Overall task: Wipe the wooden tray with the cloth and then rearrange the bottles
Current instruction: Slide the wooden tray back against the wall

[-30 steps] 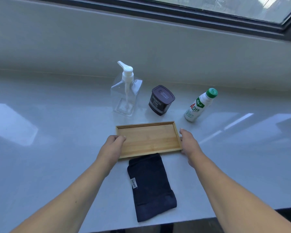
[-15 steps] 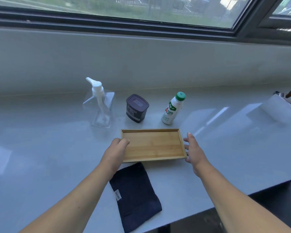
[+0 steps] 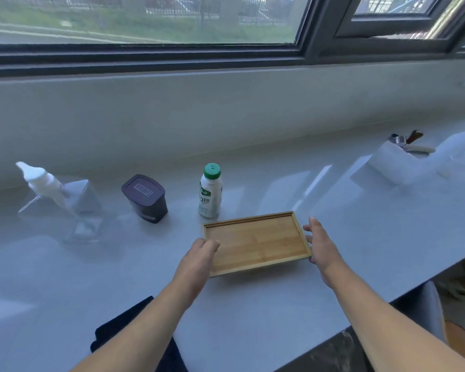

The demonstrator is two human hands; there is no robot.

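Note:
The wooden tray (image 3: 255, 242) lies low over the pale counter, just right of and in front of the white bottle with a green cap (image 3: 209, 194). My left hand (image 3: 196, 261) grips the tray's left end, thumb on the rim. My right hand (image 3: 321, 245) holds the right end with fingers spread along the edge. The dark blue cloth (image 3: 118, 328) lies at the near left, partly hidden under my left forearm. A clear pump bottle (image 3: 62, 202) and a dark lidded jar (image 3: 145, 200) stand in a row to the left of the white bottle.
The counter (image 3: 279, 304) ends in an edge that runs diagonally at the lower right. A white container with utensils (image 3: 395, 165) sits at the far right. A low wall and a window close off the back.
The tray has slid to the right between both hands, from in front of the jar to right of the white bottle. The cloth stays behind at the left. The camera has turned right.

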